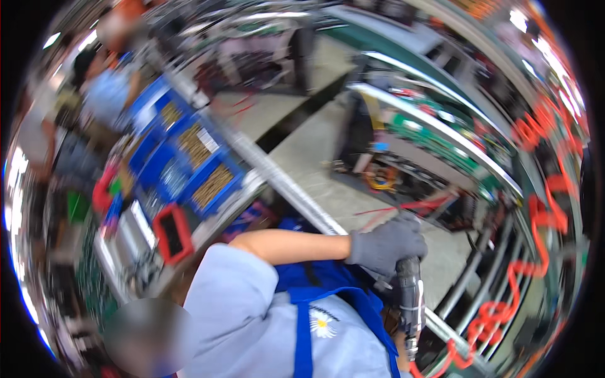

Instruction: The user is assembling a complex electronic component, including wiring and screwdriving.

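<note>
My left hand (387, 244), in a grey glove, is closed round the upper end of a black and silver air screwdriver (409, 293). This tool stands nearly upright in the picture, to the right of my blue apron. At its lower end a metal fitting meets a red air hose (450, 358). A strip of my right forearm (401, 348) shows beside the tool. The right hand itself is hidden or too blurred to make out.
Left of me, blue bins (214, 189) hold many small brass-coloured parts beside a red-framed tray (173, 234). A metal rail (287, 189) crosses ahead. Racks with green boards (435, 142) stand at the right, near coiled orange-red hose (495, 321). People (107, 94) are at far left.
</note>
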Demonstrator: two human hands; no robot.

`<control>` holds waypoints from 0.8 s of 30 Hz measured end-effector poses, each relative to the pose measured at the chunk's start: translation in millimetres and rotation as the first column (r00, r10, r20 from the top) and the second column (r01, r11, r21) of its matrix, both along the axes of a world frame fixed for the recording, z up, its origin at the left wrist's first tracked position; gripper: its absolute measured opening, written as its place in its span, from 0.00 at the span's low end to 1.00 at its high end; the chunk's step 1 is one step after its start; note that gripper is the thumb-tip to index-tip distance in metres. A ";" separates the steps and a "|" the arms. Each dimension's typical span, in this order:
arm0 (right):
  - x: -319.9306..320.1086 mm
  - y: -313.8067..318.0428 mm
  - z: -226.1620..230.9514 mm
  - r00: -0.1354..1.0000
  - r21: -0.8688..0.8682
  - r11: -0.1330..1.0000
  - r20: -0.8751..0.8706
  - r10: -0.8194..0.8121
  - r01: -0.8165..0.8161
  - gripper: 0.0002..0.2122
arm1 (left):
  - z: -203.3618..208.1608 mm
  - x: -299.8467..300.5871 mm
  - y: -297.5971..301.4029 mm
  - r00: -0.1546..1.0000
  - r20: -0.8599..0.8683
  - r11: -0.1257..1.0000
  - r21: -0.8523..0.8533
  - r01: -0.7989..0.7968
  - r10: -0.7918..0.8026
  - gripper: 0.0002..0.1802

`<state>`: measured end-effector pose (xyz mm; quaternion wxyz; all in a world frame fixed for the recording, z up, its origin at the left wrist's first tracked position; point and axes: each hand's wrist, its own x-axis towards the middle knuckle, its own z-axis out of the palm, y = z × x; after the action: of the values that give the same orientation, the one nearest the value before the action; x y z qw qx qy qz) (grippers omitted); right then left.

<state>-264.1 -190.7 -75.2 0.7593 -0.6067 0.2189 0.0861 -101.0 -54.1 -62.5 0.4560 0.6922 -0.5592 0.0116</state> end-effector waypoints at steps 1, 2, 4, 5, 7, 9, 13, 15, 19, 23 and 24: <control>-4.4 15.0 0.8 0.994 0.406 0.909 -0.092 -0.065 0.097 0.36 | -10.1 -2.3 12.6 0.999 0.050 0.997 0.077 0.004 -0.008 0.20; -5.2 37.0 13.9 0.990 0.501 0.855 -0.090 -0.105 0.136 0.35 | -18.4 -3.3 20.2 0.994 0.093 0.988 0.151 0.044 -0.059 0.19; -12.9 6.8 -64.3 0.955 0.674 0.678 0.169 0.245 -0.294 0.32 | -22.8 -6.0 52.1 0.999 0.031 0.955 0.296 0.023 -0.033 0.20; 1.1 32.1 -31.1 0.977 0.671 0.734 -0.067 0.204 -0.107 0.33 | -26.6 -9.4 75.3 0.984 0.123 0.952 0.264 -0.155 0.127 0.21; 27.4 57.2 -6.8 0.964 0.475 0.848 -0.003 0.267 -0.234 0.35 | -38.3 -13.5 116.8 0.908 0.165 0.851 0.315 -0.419 0.385 0.29; 37.7 64.6 8.3 0.946 0.229 0.919 0.049 0.320 -0.322 0.40 | -21.2 -6.6 182.4 0.688 0.279 0.618 0.303 -0.725 0.670 0.30; 44.5 48.8 14.7 0.918 0.139 0.908 0.005 0.397 -0.394 0.42 | 7.9 11.8 336.9 0.054 0.297 -0.058 0.358 -0.932 0.953 0.15; 56.0 51.2 21.5 0.870 0.110 0.865 -0.013 0.493 -0.489 0.42 | 1.1 12.5 417.1 -0.049 0.477 -0.325 0.516 -0.793 0.877 0.13; 65.4 57.5 45.5 0.849 0.083 0.848 -0.038 0.527 -0.523 0.43 | -47.9 45.8 470.1 0.088 0.564 -0.288 0.541 -0.790 0.821 0.10; 56.2 41.0 65.5 0.908 0.157 0.894 0.052 0.416 -0.419 0.42 | -52.0 49.3 478.8 0.187 0.510 -0.128 0.520 -0.844 0.839 0.09; 53.2 35.9 73.3 0.902 0.182 0.883 0.091 0.423 -0.433 0.41 | -57.8 41.0 498.7 0.194 0.513 -0.101 0.492 -0.865 0.836 0.08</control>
<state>-210.9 -154.9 -1.8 0.7832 -0.5635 0.0514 0.2578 -60.1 444.6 -120.3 0.0215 0.9939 0.0513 0.0951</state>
